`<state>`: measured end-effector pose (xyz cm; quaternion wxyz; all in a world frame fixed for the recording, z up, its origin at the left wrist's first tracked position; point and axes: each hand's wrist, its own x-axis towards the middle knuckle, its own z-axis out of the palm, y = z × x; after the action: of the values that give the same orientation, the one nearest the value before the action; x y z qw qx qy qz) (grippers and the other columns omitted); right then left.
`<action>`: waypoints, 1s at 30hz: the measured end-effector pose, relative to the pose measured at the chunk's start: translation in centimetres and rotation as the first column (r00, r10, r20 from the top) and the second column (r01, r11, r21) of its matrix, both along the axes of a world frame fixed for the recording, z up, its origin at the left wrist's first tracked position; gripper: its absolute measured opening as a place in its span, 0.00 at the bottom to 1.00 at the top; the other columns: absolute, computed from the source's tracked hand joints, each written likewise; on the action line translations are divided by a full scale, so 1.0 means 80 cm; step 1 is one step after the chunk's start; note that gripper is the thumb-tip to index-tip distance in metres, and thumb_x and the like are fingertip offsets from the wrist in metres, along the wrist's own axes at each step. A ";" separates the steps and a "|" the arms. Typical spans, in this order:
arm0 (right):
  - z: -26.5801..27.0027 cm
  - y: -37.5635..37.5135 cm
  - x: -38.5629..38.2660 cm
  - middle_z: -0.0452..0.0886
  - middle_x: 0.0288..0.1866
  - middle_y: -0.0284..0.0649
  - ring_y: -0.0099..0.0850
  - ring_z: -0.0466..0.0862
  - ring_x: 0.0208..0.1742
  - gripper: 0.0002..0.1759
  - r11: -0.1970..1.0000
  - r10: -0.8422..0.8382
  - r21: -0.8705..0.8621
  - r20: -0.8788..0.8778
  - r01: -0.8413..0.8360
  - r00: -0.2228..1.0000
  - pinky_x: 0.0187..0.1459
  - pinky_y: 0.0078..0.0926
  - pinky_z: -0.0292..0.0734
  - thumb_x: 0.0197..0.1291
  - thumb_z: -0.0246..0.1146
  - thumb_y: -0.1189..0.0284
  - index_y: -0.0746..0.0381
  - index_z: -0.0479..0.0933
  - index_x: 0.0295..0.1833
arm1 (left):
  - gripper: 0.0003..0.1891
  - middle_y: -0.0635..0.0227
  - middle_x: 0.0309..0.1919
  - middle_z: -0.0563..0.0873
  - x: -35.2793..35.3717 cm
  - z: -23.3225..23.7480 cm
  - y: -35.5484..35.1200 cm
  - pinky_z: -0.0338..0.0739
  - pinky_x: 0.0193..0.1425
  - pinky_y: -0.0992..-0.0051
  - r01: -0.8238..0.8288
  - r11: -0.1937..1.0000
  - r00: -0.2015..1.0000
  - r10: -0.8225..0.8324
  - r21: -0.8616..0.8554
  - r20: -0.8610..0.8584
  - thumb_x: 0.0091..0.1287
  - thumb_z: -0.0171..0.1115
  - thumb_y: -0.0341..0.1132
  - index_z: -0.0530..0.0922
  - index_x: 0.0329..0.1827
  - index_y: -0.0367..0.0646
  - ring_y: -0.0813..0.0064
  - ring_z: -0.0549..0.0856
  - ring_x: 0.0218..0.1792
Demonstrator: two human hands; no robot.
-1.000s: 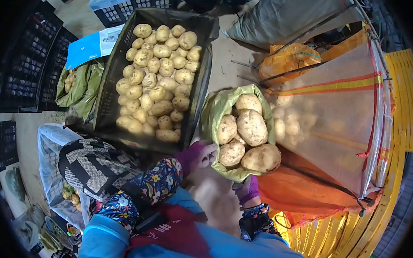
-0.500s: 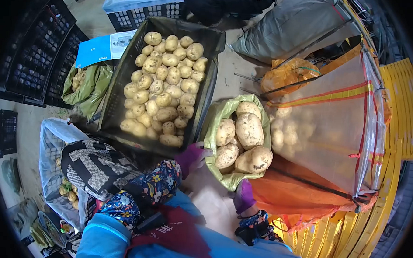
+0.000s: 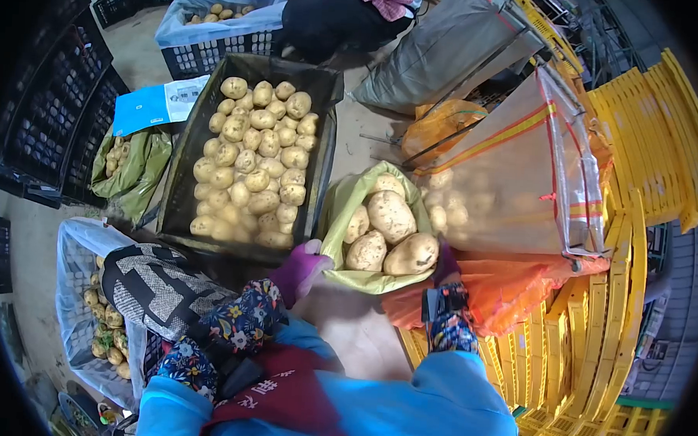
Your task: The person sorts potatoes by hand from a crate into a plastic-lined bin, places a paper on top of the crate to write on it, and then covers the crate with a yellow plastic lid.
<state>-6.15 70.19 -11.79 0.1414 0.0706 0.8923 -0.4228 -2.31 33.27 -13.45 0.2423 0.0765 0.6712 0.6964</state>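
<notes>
A green woven sack [image 3: 340, 232] stands in front of me, its mouth rolled open and large potatoes [image 3: 390, 217] showing inside. My left hand [image 3: 300, 271], in a purple glove, is closed on the near left part of the sack's rim. On the opposite side, my right hand [image 3: 446, 264], gloved in purple too, presses against the rim; the sack's edge and shadow hide most of its fingers. Just left of the sack is a black crate [image 3: 178, 197] lined with dark plastic and filled with smaller potatoes [image 3: 259, 158].
A transparent striped bag [image 3: 515, 203] of potatoes stands at right, above orange netting [image 3: 503, 293]. Yellow crates [image 3: 596, 326] are stacked beyond it. Blue-lined crates [image 3: 84, 307] lie at left and at the back, where another person [image 3: 340, 20] crouches. A blue leaflet [image 3: 143, 112] rests by the black crate.
My view has shifted, so the crate and sack appear further left. My right hand has gone from the sack's near rim round to its right side. My left hand stays on the rim.
</notes>
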 end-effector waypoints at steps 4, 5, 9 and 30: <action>-0.112 0.057 -0.031 0.81 0.51 0.58 0.50 0.81 0.54 0.23 0.861 0.446 0.273 0.002 -0.429 0.895 0.52 0.36 0.77 0.70 0.51 0.62 0.65 0.69 0.64 | 0.13 0.64 0.41 0.82 0.002 0.022 -0.008 0.82 0.49 0.68 -0.260 0.928 0.817 0.064 0.266 0.573 0.64 0.60 0.28 0.75 0.52 0.38 0.71 0.83 0.44; -0.058 0.026 -0.020 0.83 0.50 0.53 0.44 0.83 0.51 0.23 0.809 0.535 0.314 -0.043 -0.497 0.844 0.51 0.33 0.77 0.70 0.53 0.62 0.66 0.71 0.63 | 0.13 0.64 0.41 0.82 0.008 0.024 -0.009 0.82 0.51 0.66 -0.275 0.912 0.809 0.049 0.303 0.585 0.64 0.60 0.28 0.75 0.52 0.38 0.71 0.84 0.44; -0.031 -0.053 -0.001 0.83 0.43 0.34 0.23 0.79 0.40 0.19 0.709 -0.204 -0.629 0.249 0.318 0.947 0.44 0.24 0.76 0.61 0.66 0.65 0.64 0.79 0.53 | 0.14 0.65 0.41 0.82 0.015 0.063 -0.011 0.83 0.52 0.63 -0.391 0.806 0.759 0.009 0.445 0.651 0.64 0.62 0.29 0.75 0.52 0.39 0.70 0.84 0.45; 0.064 -0.166 -0.224 0.75 0.63 0.46 0.48 0.75 0.62 0.41 0.429 0.573 0.903 -0.249 -0.027 0.781 0.58 0.42 0.74 0.49 0.70 0.63 0.49 0.63 0.71 | 0.27 0.69 0.51 0.80 -0.016 0.085 0.037 0.78 0.50 0.79 -0.368 0.838 0.923 0.276 0.402 0.268 0.64 0.65 0.26 0.68 0.67 0.39 0.81 0.80 0.49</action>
<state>-24.10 56.93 -6.66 -0.0864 -0.1554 0.9772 0.1158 -3.59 36.26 -6.66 0.1630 -0.0545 0.4694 0.8661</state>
